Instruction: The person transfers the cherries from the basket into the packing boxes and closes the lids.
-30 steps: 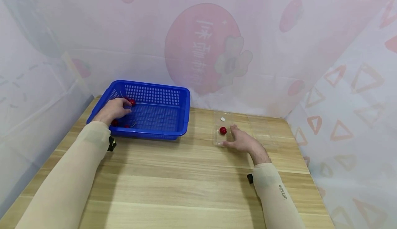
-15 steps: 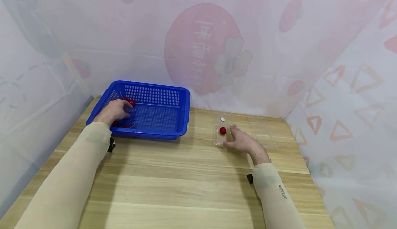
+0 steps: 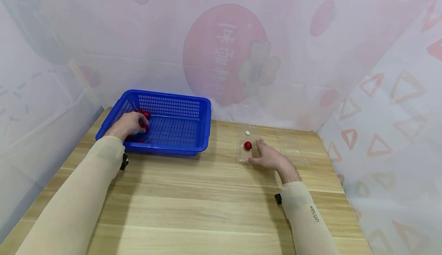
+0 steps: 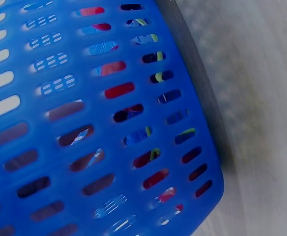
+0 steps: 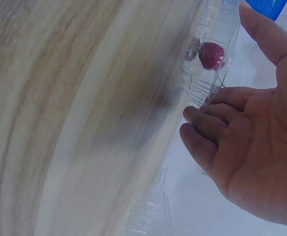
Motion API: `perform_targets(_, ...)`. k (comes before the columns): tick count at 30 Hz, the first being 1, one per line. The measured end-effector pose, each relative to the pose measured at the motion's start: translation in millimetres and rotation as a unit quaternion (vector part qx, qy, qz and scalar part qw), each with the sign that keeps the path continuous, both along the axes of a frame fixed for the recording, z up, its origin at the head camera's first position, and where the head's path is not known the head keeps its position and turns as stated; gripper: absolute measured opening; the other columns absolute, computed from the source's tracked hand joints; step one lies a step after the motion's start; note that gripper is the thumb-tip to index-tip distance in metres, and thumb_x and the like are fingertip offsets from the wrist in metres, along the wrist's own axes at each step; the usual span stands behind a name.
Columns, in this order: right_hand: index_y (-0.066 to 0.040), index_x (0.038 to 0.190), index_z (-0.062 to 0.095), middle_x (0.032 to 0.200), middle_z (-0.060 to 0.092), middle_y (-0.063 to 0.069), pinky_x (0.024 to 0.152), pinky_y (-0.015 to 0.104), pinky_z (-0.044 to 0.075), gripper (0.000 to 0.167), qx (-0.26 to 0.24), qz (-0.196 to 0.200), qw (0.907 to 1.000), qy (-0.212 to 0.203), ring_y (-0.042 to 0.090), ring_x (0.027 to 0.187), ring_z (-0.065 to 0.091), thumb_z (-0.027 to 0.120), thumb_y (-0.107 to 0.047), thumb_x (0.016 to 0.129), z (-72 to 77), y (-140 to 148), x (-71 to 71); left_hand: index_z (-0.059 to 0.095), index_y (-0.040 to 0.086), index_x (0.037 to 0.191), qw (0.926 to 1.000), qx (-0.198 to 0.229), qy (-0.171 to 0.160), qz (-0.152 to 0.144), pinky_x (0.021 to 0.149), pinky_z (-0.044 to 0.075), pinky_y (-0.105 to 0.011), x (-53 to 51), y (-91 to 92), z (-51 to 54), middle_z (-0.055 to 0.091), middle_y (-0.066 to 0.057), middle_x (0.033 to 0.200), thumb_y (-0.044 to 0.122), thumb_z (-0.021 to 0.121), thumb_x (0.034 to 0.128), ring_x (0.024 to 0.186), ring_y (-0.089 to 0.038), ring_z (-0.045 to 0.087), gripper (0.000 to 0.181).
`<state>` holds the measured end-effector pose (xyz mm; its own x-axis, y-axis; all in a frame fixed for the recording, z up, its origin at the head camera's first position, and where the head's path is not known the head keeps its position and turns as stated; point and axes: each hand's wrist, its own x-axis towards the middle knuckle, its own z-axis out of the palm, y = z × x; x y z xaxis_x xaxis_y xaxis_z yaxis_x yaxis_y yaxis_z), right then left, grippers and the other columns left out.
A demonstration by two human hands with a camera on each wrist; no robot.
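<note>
- Printed cloth sheets [image 3: 155, 48], pale and faintly creased, wall in the work, with washed-out strawberries and triangles on them.
- Beneath lies a wood-grain table [image 3: 186, 209], its light streaks running across the person's view.
- On its far left stands a blue plastic basket [image 3: 165, 147], rectangular, with slotted walls and a latticed floor; to lift well, I'd clear the rim before swinging sideways.
- At the far right lies a thin clear plastic piece [image 3: 291, 147]; whether it joins the clear tray [image 3: 243, 159] I cannot tell.
- That ribbed clear tray looks light enough to skid, so steadying it gently at the edge seems wise.
- The right hand [image 3: 271, 157] is spread wide beside it, fingers relaxed, holding nothing.
- The left hand [image 3: 127, 124], inside the basket, appears to pinch a cherry [image 3: 144, 127] between curled fingers and thumb; a light grip should suit its smooth, slippery-looking skin.
- Other glossy red cherries [image 3: 146, 114] lie around that hand, some partly hidden; another round cherry [image 3: 248, 145] sits in the tray.
- Near it is a small white disc [image 3: 247, 132], flat-looking.
- Thinnest of all, a wiry stem [image 3: 148, 139] could snag in the slots.
</note>
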<state>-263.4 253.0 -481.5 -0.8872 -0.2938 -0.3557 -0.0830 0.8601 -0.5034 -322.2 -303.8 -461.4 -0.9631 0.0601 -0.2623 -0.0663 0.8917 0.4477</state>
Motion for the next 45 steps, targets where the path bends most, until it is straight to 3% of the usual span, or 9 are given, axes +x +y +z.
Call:
perform_targets(7,0.007,0.185,0.012,0.196,0.003,0.029,0.151,0.064,0.015,0.108,0.002,0.004,1.0,0.003,0.047,0.185,0.009,0.077,-0.045,0.115,-0.3,0,0.4,0.075,-0.001,0.133,1.0,0.002,-0.002,-0.009,0.11,0.055,-0.068,-3.0,1.6,-2.4,0.069,-0.036,0.142,0.011,0.082,0.1101,0.118,-0.048,0.06,0.027)
perform_targets(14,0.005,0.185,0.012,0.196,0.001,0.029,0.151,0.064,0.015,0.108,0.001,0.002,1.0,0.0,0.048,0.184,0.01,0.077,-0.046,0.115,0.2,1,-0.1,0.08,0.005,0.125,0.9983,0.008,0.04,-0.042,0.105,0.061,-0.064,-15.2,-0.2,-17.4,0.078,-0.027,0.131,0.016,0.088,0.1071,0.115,-0.043,0.069,0.022)
perform_targets(18,0.005,0.185,0.012,0.196,0.001,0.029,0.151,0.064,0.016,0.108,0.001,0.001,1.0,0.001,0.048,0.184,0.01,0.076,-0.046,0.115,0.1,2,-0.9,0.079,0.002,0.125,0.9965,0.029,0.056,-0.055,0.105,0.061,-0.065,-8.6,13.5,-9.7,0.078,-0.027,0.129,0.013,0.086,0.108,0.117,-0.045,0.07,0.021)
perform_targets(25,0.005,0.185,0.012,0.196,0.001,0.029,0.151,0.065,0.016,0.109,0.001,0.002,1.0,0.0,0.049,0.184,0.01,0.077,-0.046,0.115,0.7,1,0.0,0.076,-0.004,0.133,0.9937,0.067,0.06,-0.067,0.118,0.058,-0.071,9.0,40.5,11.8,0.075,-0.032,0.142,0.011,0.081,0.1119,0.131,-0.051,0.069,0.026)
perform_targets(34,0.007,0.184,0.013,0.195,0.003,0.03,0.151,0.065,0.015,0.109,0.005,0.006,1.0,0.005,0.049,0.184,0.01,0.077,-0.047,0.114,0.9,0,-0.4,0.077,0.002,0.136,0.9877,0.108,0.083,-0.077,0.113,0.06,-0.067,12.3,63.9,18.8,0.076,-0.027,0.139,0.016,0.079,0.1147,0.125,-0.044,0.07,0.025)
perform_targets(35,0.005,0.185,0.013,0.196,0.004,0.028,0.151,0.064,0.016,0.115,0.006,0.006,0.9999,0.007,0.048,0.184,0.011,0.078,-0.056,0.112,-8.9,6,-6.6,0.077,0.003,0.137,0.9874,0.111,0.083,-0.077,0.113,0.06,-0.067,12.5,66.4,19.2,0.075,-0.026,0.14,0.018,0.078,0.1152,0.126,-0.044,0.07,0.026)
perform_targets(41,0.005,0.185,0.013,0.195,0.003,0.029,0.151,0.064,0.018,0.114,0.008,0.005,0.9999,0.005,0.049,0.184,0.013,0.078,-0.054,0.112,-8.2,5,-6.7,0.076,0.005,0.144,0.9853,0.134,0.078,-0.073,0.122,0.058,-0.071,17.1,83.3,25.0,0.074,-0.026,0.149,0.022,0.074,0.1182,0.142,-0.05,0.069,0.031)
perform_targets(42,0.007,0.184,0.012,0.194,0.003,0.032,0.15,0.065,0.016,0.109,0.009,0.007,0.9999,0.004,0.051,0.183,0.012,0.077,-0.046,0.115,1.5,0,-0.7,0.075,0.005,0.145,0.985,0.136,0.077,-0.074,0.123,0.057,-0.072,17.3,86.2,25.5,0.073,-0.026,0.15,0.022,0.074,0.1186,0.145,-0.051,0.068,0.031)
perform_targets(45,0.008,0.184,0.012,0.194,0.003,0.032,0.151,0.064,0.015,0.109,0.01,0.007,0.9999,0.004,0.05,0.184,0.011,0.077,-0.045,0.114,0.8,1,-1.1,0.075,0.006,0.147,0.9843,0.14,0.078,-0.074,0.126,0.056,-0.072,19.4,95.9,27.9,0.072,-0.025,0.154,0.023,0.071,0.1202,0.15,-0.053,0.066,0.031)
